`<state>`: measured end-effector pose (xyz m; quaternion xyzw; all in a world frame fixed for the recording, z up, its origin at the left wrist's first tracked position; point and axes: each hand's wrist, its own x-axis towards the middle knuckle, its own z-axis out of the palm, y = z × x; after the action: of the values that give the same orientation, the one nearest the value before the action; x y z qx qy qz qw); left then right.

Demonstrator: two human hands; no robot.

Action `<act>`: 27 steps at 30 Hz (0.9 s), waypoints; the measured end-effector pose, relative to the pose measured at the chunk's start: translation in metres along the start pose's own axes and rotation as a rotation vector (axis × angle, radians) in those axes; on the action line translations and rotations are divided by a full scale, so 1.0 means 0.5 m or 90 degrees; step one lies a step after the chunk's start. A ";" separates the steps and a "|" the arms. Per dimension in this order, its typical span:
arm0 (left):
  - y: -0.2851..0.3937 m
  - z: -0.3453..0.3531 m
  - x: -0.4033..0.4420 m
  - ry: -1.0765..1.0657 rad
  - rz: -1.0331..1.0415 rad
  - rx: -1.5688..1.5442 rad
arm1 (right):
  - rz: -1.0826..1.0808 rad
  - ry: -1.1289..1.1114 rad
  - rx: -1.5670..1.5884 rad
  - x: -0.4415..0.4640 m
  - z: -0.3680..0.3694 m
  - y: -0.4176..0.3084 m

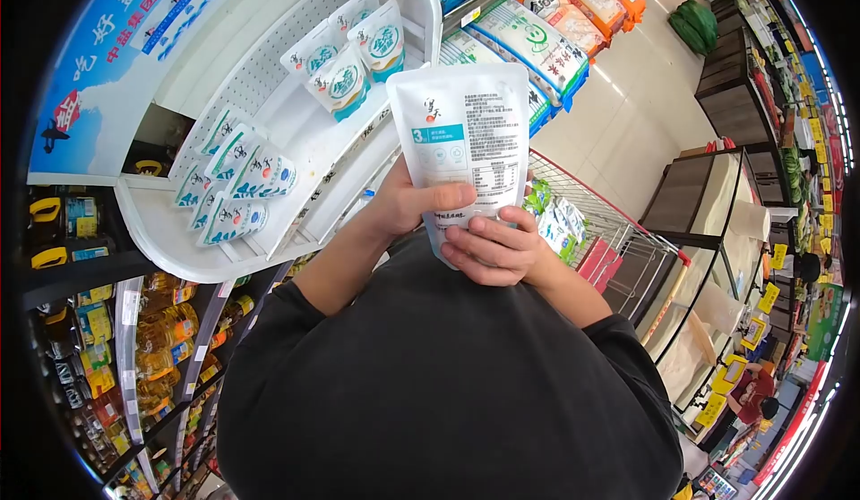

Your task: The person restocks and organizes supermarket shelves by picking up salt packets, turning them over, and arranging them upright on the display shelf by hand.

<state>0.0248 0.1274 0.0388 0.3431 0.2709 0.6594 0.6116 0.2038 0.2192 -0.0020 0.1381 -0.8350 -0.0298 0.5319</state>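
Note:
A white pouch with a teal label and small printed text is held upright in front of my chest. My left hand grips its lower left side, the thumb lying across the front. The fingers of my right hand are curled over the pouch's lower right corner. To the left, a white curved display shelf bears similar pouches: a group at its far end and another group nearer its left end.
A shopping cart with green and white packages stands at the right. Large rice bags lie beyond the shelf. Oil bottles fill racks at lower left. Wooden bins line the right side, and a person in red is farther off.

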 end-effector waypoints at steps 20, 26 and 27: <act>0.001 0.006 -0.019 -0.029 0.013 0.006 | -0.003 0.019 0.014 0.004 -0.001 -0.017; -0.001 -0.001 -0.027 -0.030 -0.002 0.007 | -0.009 0.007 0.009 0.007 -0.003 -0.022; -0.001 -0.001 -0.028 -0.031 -0.002 0.006 | -0.008 0.009 0.008 0.007 -0.002 -0.023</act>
<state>0.0251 0.1138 0.0363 0.3615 0.2600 0.6487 0.6172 0.2057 0.2075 -0.0007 0.1471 -0.8306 -0.0268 0.5364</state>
